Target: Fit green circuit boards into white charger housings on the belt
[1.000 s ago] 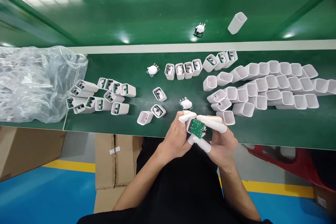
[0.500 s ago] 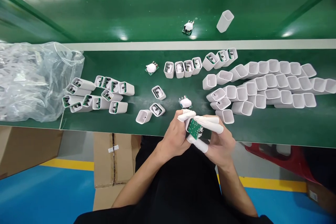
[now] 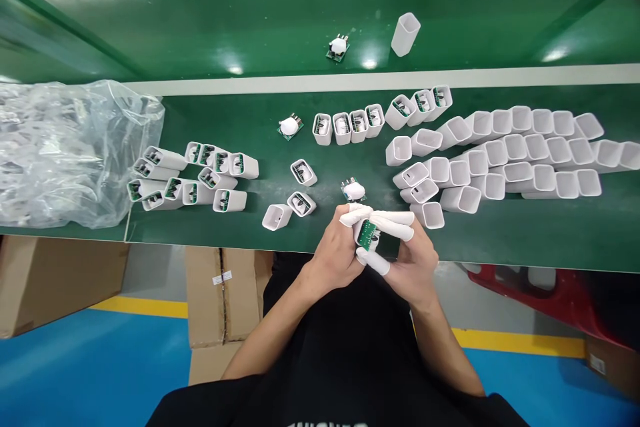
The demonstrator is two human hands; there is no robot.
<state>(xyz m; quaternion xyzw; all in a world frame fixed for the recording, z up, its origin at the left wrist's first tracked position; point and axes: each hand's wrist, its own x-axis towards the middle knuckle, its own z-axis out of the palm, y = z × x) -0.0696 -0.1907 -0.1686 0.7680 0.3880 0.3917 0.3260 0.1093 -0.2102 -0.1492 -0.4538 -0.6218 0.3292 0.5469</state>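
Note:
Near the table's front edge, my left hand (image 3: 332,258) is closed around a white plastic charger housing (image 3: 357,231), mostly hidden by the fingers. My right hand (image 3: 416,265) pinches a green circuit board (image 3: 367,235) between white-covered fingertips. The board is partly inside the housing's mouth, its soldered side showing. White finger cots cover several fingers of both hands. Just beyond the hands lies a loose circuit board (image 3: 354,191) with a white top part. Left of them are two housings with boards inside (image 3: 302,204) and an unfilled housing (image 3: 277,217).
Many unfilled white housings (image 3: 495,153) lie in rows at right. Filled housings stand at the back (image 3: 358,127) and left (image 3: 197,177). A clear plastic bag (image 3: 75,153) covers the far left. Another board (image 3: 290,125) and a raised ledge (image 3: 300,84) are behind.
The circuit board has gone deeper into the housing, with less of its green face showing. My right hand has moved slightly left, toward my left hand. The camera view has shifted a little.

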